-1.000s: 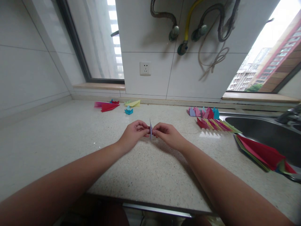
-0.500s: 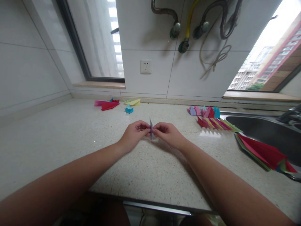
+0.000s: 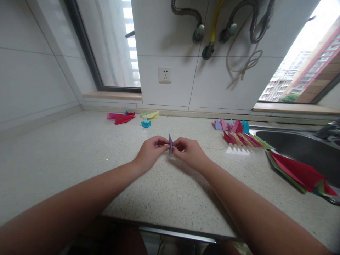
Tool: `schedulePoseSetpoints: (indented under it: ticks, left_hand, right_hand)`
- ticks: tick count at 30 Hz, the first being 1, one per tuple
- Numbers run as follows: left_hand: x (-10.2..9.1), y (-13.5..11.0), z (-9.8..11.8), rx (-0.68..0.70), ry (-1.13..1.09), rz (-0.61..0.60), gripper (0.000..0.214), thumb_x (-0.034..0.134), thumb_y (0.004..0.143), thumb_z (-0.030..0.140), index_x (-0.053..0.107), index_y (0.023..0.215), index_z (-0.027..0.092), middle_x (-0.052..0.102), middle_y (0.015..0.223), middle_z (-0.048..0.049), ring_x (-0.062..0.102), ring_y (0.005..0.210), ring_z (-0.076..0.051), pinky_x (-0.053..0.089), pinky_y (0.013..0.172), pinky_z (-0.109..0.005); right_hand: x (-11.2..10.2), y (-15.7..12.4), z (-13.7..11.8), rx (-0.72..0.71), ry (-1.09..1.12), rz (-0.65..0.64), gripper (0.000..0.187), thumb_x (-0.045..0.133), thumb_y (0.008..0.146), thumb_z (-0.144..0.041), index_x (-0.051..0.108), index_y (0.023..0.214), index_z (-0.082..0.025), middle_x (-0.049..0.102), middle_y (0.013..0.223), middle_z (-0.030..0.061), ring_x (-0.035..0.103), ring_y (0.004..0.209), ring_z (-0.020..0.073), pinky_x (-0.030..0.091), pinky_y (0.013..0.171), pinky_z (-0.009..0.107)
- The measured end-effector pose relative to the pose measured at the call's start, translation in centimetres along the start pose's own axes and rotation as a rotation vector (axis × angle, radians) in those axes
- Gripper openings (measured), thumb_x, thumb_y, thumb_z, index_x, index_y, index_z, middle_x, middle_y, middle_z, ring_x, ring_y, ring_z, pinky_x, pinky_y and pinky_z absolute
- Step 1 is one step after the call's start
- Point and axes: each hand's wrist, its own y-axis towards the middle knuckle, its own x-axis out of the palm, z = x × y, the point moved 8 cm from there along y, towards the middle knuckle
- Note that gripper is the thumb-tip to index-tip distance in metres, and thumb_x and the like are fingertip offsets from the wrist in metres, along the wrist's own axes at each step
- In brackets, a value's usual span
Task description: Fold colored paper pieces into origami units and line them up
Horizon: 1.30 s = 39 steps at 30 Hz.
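The left hand (image 3: 151, 151) at nine o'clock and right hand (image 3: 191, 151) at three pinch a purple paper (image 3: 171, 144) upright between nearly closed fingertips. It shows more face than a second ago (almost edge-on then), suggesting the paper is still being turned.

Purple paper pc (image 3: 170, 141) btwn L hand (image 3: 151, 151) & R hand (image 3: 190, 152): turned a bit vs 1 s ago. Then nearly edge-on, thin sliver; now more flat face shows, esp. lower half. Lower end sits slightly higher in view; top leans a touch more L. Head cam also shifted slightly: wall socket (image 3: 165, 75) & yellow hose (image 3: 214, 23) now higher, farther R in frame.
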Motion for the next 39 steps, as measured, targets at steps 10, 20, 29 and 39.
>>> schedulePoseSetpoints:
  ticks: [10, 20, 29, 39]
  left_hand:
    - [0.1, -0.5, 0.7, -0.041, 0.081, 0.023, 0.020, 0.076, 0.075, 0.029, 0.073, 0.088, 0.015, 0.076, 0.096, -0.0100, 0.070, 0.089, -0.021, 0.053, 0.088, -0.038]
    - [0.4, -0.9, 2.1, 0.057, 0.471, -0.017, 0.012, 0.062, 0.084, 0.027, 0.069, 0.082, 0.017, 0.073, 0.083, -0.0043, 0.067, 0.075, -0.017, 0.049, 0.071, -0.030]
    - [1.8, -0.9, 3.4, 0.264, 1.012, -0.224, 0.028, 0.041, 0.096, 0.032, 0.057, 0.078, 0.020, 0.062, 0.070, -0.0016, 0.056, 0.064, -0.016, 0.033, 0.060, -0.029]
    - [1.3, -0.6, 3.2, 0.253, 0.883, -0.185, 0.023, 0.047, 0.090, 0.025, 0.052, 0.068, 0.018, 0.056, 0.064, 0.0017, 0.049, 0.059, -0.012, 0.030, 0.058, -0.027]
  right_hand:
    - [0.1, -0.4, -1.7, -0.098, -0.403, 0.067, 0.012, 0.058, 0.082, -0.022, 0.062, 0.072, -0.017, 0.065, 0.067, 0.0022, 0.056, 0.059, 0.0123, 0.035, 0.059, 0.024]
    - [0.9, -0.5, -2.4, -0.117, -0.592, 0.071, 0.016, 0.055, 0.086, -0.026, 0.057, 0.072, -0.018, 0.062, 0.069, 0.0029, 0.050, 0.059, 0.0131, 0.028, 0.058, 0.026]
    - [1.2, -0.5, -2.2, -0.126, -0.536, 0.057, 0.014, 0.052, 0.088, -0.024, 0.055, 0.076, -0.018, 0.063, 0.072, 0.0029, 0.052, 0.061, 0.0131, 0.030, 0.060, 0.026]
    - [0.8, -0.5, -2.6, -0.145, -0.370, 0.055, 0.013, 0.053, 0.089, -0.024, 0.056, 0.078, -0.018, 0.064, 0.076, 0.0035, 0.055, 0.066, 0.0135, 0.037, 0.063, 0.025]
